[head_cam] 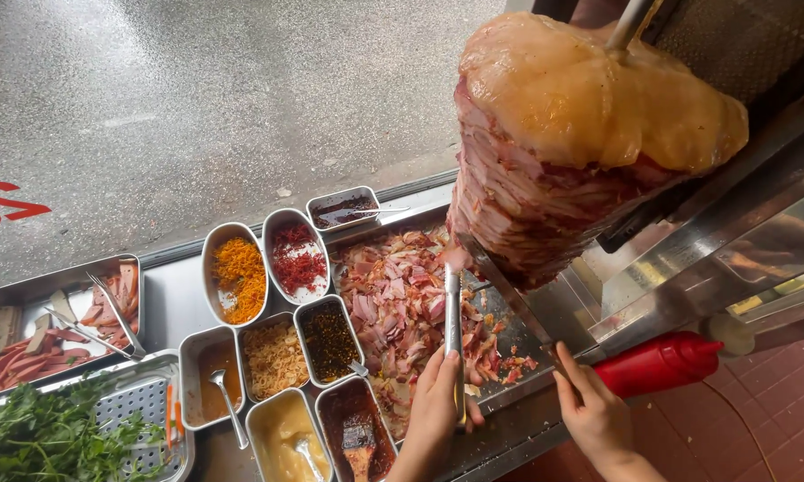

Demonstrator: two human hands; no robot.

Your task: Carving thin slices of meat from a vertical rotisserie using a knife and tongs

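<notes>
Left hand [437, 397] was clamped on tongs [453, 330] by the handle, right hand [591, 412] gripped a knife handle at 5 o'clock; sliced meat [402, 295] looked soft, greasy.

A street-food stall: a tall meat spit [562, 152] turns over a steel tray of shavings [402, 303], metal condiment tubs [281, 330] line the bench [170, 303], and wet pavement [196, 98] lies just beyond.

You have one view only, from the camera on your head, tilted steeply down and slightly forward. It sits close over the counter [174, 303], with the meat spit [562, 143] near on the right and wet pavement [196, 98] filling the top left.
</notes>
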